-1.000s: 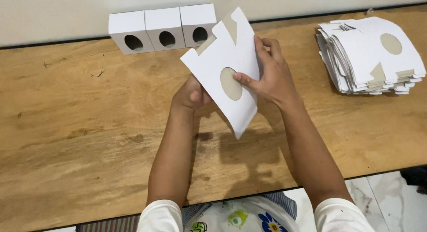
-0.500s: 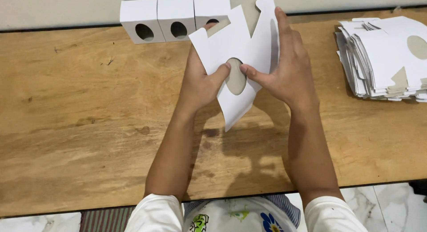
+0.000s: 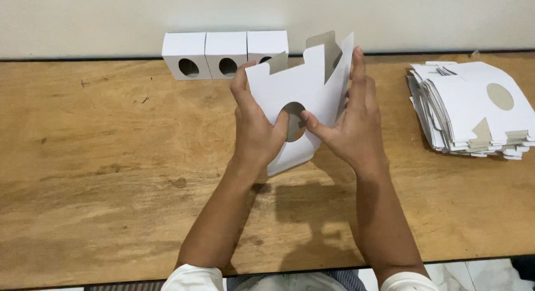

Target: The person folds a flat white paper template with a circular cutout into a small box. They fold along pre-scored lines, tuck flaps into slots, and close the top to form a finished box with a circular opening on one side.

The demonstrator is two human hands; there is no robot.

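A white card sheet (image 3: pixel 304 96) with a round hole is held up above the desk (image 3: pixel 111 174) by both hands. It looks like it is being opened up into a box shape. To do this well, the sides should be pushed in gently and evenly, so the folds bend on their lines and no corner is crushed. The flaps at the top should be kept free.

The left hand (image 3: pixel 253 129) is closed on the left edge of the card sheet, with the thumb at the hole's rim. The right hand (image 3: pixel 348 126) is pressed flat on the right side, fingers (image 3: pixel 358 73) straight up, thumb also by the hole. So the card sheet sits between the two hands, touching both. How the back fingers lie cannot be seen well.

Three finished boxes (image 3: pixel 225 54) stand just behind the fingers. A pile of flat sheets (image 3: pixel 473 110) lies well apart, past the right hand.
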